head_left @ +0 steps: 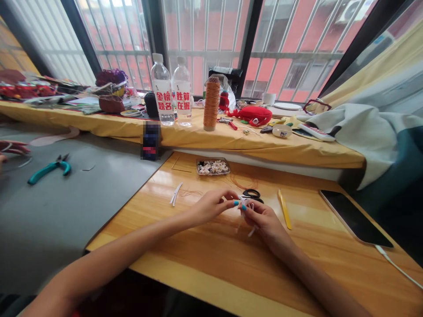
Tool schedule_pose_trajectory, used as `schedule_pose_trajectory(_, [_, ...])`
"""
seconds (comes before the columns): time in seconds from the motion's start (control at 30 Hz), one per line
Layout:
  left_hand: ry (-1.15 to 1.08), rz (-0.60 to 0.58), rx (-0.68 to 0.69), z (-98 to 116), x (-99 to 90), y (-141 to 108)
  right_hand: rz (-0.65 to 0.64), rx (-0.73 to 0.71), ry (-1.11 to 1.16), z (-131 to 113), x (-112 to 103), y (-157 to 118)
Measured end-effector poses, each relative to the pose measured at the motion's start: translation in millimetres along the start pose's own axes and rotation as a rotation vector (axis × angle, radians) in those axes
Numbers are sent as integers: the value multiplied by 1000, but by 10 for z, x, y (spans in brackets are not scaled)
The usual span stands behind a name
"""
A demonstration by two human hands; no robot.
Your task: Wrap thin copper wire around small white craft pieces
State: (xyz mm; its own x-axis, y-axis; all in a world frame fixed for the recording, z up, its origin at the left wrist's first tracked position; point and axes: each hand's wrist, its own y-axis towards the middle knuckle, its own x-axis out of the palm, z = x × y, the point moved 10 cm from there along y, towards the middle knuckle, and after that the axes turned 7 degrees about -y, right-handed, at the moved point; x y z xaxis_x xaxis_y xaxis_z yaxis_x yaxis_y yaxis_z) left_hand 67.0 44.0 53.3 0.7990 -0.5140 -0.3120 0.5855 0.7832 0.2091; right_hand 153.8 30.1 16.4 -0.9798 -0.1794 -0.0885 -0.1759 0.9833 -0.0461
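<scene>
Over the wooden table, my left hand [214,206] meets my right hand [262,216] at a small bundle of thin white strips [243,201]. My right hand pinches the bundle, and a loose white end hangs below its fingers. The left thumb and fingertips close on the bundle's near side; the exact grip is too small to make out. Black-handled scissors [251,193] lie just behind the hands, partly hidden by them. Left of my hands, a few cut white strips [176,194] rest on the table.
A clear box of small pale pieces [213,167] stands behind my hands. To the right lie a yellow tool [284,210] and a phone [355,218] on a cable. Teal pliers [49,171] and another person's hand [15,147] are at left. A thread spool [211,105] stands on the ledge.
</scene>
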Motion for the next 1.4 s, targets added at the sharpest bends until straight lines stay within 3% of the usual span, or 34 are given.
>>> schedule_pose_trajectory(0.17, [-60, -24, 4, -37, 31, 1, -92, 15, -196, -3, 122, -25])
schedule_pose_trajectory(0.37, [48, 53, -8, -35, -67, -6, 50, -31, -325, -116, -21, -47])
schedule_pose_trajectory(0.5, [-1, 67, -21, -47, -77, -6, 41, 48, -303, -38, -51, -64])
schedule_pose_trajectory(0.63, [-132, 33, -66, -119, -27, -5, 39, 25, -198, -49, -50, -50])
schedule_pose_trajectory(0.87, [-186, 9, -5, -69, -4, -15, -78, 73, -45, 49, 63, -31])
schedule_pose_trajectory(1.03, [-171, 51, -16, -64, -49, -20, -29, 70, -199, 15, 29, -61])
schedule_pose_trajectory(1.4, [-310, 118, -32, -159, -56, -30, -47, -333, -776, -354, 238, -185])
